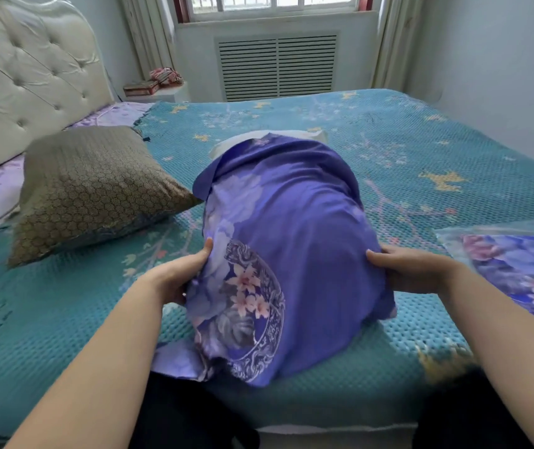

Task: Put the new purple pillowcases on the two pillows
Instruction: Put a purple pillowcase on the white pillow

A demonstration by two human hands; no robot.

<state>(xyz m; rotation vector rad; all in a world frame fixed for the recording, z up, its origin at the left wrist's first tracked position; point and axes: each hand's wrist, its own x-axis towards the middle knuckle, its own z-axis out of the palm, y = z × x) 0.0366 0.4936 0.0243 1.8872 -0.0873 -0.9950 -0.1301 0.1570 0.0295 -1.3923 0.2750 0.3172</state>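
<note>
Gripping the purple pillowcase [291,254] at both sides, the left hand [178,277] and right hand [411,270] are curled onto its cloth. A white pillow [304,135] is seen poking from its far end on the bed [421,150]. A brown pillow [90,186] is set to the left, a packaged pillowcase [525,270] to the right.

**One head-worn view, looking down across the bed**

The single wide-angle camera sits on the person's head at the bed's [64,319] near edge, tilted forward and down. It looks across the mattress toward the window [275,3] wall, the headboard [26,76] at left. Forearms enter close from below; straight edges bow outward.
</note>
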